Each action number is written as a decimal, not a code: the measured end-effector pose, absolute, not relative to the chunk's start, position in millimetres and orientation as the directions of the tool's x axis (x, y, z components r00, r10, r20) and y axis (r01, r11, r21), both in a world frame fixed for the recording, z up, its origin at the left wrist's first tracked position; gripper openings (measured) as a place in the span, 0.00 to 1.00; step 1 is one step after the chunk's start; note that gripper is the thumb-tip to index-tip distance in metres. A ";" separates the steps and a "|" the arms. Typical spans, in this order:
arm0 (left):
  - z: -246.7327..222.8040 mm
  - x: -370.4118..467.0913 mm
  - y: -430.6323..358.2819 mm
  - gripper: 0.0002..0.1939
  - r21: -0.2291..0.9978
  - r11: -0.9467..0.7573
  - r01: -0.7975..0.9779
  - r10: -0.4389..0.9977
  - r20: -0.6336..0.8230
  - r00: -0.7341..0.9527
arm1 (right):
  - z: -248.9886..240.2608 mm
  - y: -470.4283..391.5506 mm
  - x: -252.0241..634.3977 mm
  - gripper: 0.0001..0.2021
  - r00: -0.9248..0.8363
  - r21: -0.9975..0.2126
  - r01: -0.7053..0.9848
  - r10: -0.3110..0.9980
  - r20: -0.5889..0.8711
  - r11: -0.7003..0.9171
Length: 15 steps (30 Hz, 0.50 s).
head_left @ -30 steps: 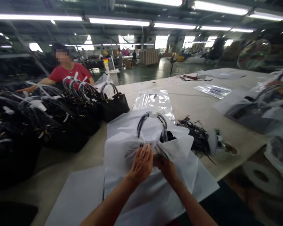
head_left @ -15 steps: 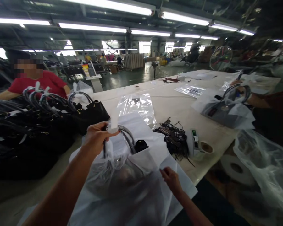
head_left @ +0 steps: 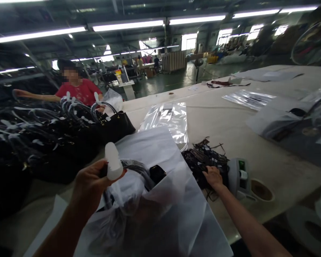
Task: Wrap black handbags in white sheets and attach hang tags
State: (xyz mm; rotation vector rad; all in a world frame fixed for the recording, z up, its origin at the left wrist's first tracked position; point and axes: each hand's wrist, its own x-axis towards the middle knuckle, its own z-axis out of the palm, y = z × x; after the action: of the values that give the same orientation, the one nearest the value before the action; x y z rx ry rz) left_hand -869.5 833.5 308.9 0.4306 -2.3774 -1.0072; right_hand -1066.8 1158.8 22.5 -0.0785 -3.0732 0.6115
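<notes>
In front of me a handbag (head_left: 147, 214) is wrapped in thin white paper, and its plastic-covered handles (head_left: 136, 166) stick up out of it. My left hand (head_left: 92, 184) is closed on the near handle, where a white wrap (head_left: 113, 162) stands up between thumb and fingers. A small dark piece (head_left: 157, 174) shows beside the handles. To the right of the handbag lies a tangled pile of dark tags and cords (head_left: 196, 160). My right hand (head_left: 214, 177) rests on the pile with its fingers bent together; what the fingertips pinch is hidden.
Black handbags (head_left: 115, 123) crowd the left side, with a person in a red shirt (head_left: 79, 91) behind them. Clear plastic bags (head_left: 166, 119) lie on the table (head_left: 208, 117). A tape dispenser (head_left: 239, 178) and a tape roll (head_left: 262, 190) sit right of the pile; another wrapped handbag (head_left: 302, 132) is farther right.
My right hand has left the paper's edge and moved right onto the pile of tags. My left hand stays on the handle, now lower and further left. The view has turned left.
</notes>
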 end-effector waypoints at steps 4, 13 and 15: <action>300.1 -857.5 830.3 0.26 0.668 0.721 -0.186 -0.533 0.362 -0.765 | 15.3 1168.2 -1078.8 0.16 -1.000 -0.334 -0.004 -0.011 -0.018 0.943; 268.4 -812.3 840.4 0.40 0.090 0.992 -0.090 -0.124 0.840 -0.529 | 30.1 1182.8 -1068.9 0.12 -0.956 -0.261 -0.271 -0.228 0.183 0.927; 263.1 -803.3 851.6 0.39 0.013 1.000 -0.026 -0.024 0.846 -0.533 | 37.0 1184.9 -1062.5 0.14 -0.937 -0.269 -0.295 -0.221 0.272 0.917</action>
State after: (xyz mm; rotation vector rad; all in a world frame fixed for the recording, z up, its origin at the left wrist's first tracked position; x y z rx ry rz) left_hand -803.3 851.6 263.1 0.0348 -2.1334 0.0013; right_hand -1062.5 1184.9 37.0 0.3883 -2.8421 0.4520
